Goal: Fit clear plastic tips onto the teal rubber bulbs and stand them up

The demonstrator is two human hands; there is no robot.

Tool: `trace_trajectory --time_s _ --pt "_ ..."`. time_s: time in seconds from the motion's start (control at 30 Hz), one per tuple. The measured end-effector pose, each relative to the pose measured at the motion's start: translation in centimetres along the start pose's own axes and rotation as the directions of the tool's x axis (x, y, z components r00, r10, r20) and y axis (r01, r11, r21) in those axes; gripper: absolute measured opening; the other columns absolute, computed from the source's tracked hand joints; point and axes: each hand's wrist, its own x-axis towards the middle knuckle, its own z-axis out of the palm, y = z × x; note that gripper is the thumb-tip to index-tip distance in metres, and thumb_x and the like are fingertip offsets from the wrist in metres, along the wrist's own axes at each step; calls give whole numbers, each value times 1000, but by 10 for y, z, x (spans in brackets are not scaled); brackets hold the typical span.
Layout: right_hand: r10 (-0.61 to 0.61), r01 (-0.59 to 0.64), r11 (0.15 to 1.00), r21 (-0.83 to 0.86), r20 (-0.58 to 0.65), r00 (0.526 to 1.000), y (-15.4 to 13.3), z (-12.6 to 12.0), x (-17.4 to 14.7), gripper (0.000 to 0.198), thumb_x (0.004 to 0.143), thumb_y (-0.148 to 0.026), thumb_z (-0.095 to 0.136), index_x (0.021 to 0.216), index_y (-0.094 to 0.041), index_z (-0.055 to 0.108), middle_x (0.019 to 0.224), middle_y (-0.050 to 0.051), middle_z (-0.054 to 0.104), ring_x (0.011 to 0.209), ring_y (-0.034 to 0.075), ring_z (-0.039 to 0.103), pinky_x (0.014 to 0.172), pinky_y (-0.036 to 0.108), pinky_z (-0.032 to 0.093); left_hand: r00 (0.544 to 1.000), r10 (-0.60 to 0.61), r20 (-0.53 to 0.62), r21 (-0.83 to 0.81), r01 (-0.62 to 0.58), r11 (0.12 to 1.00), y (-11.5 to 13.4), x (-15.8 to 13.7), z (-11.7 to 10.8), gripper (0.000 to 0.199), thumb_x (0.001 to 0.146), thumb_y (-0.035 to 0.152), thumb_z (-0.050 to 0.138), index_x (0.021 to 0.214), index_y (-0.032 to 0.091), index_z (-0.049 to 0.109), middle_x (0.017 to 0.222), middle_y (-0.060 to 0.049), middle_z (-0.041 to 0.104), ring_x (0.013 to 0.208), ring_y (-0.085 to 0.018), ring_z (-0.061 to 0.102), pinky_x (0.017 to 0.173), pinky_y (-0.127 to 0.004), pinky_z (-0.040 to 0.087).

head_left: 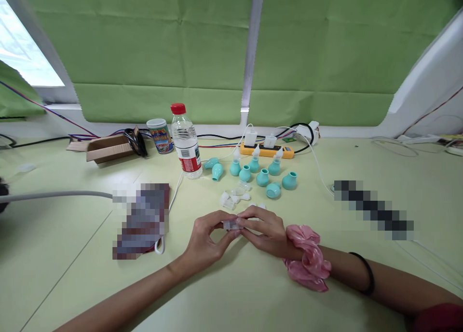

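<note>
In the head view, the left forearm slants in from the lower left and the left hand curves into a C, thumb below and forefinger above, their tips meeting at a small translucent piece. The right forearm comes from the lower right; the right hand is turned palm down with bent fingers, its tips pressed to the right end of that piece. Each grip is closed on it, so the piece sits pinched between the two hands, just above the table. It looks like clear, blocky plastic, though the fingertips cover part of it. A glossy, crumpled pink scrunchie circles the right wrist, and a thin black band rings the forearm. Beyond the fingers lie loose clear and whitish plastic bits, angular and thin. Behind them are smooth teal bulbs, round-bellied with short necks, some upright and some on their sides; three upright ones carry pointed whitish tips. A ribbed clear bottle with a red cap stands to their left.
</note>
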Motion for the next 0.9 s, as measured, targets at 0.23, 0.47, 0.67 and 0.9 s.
trace_trajectory --time_s 0.23,0.47,0.67,0.9 --pt "-32 32 999 -12 35 999 2 -1 1 23 73 -7 54 92 -21 54 79 5 58 72 11 56 58 20 48 998 -52 39 -130 56 990 0 5 -4 14 67 20 62 80 14 59 77 -6 63 73 -17 59 65 -28 49" --pt "-28 27 1000 13 68 997 2 -2 2 27 73 -8 55 96 -21 53 80 4 58 74 12 55 61 23 48 997 -81 5 -72 81 994 -2 5 -5 14 67 23 63 78 14 61 75 -5 64 72 -17 59 63 -27 50" --pt "142 -120 984 -134 169 975 20 -17 15 27 69 -23 59 95 -16 55 88 8 57 82 18 53 70 31 46 963 -122 -240 -85 104 991 -12 10 -9 28 70 25 59 97 17 58 91 -5 60 85 -18 57 72 -30 51" --pt "302 -42 905 -423 571 763 35 -29 20 20 66 -33 60 79 -18 61 77 4 56 66 15 53 53 25 39 969 -141 -202 -83 126 989 -16 13 -10 24 70 28 59 89 15 63 85 -5 62 80 -17 58 68 -28 52"
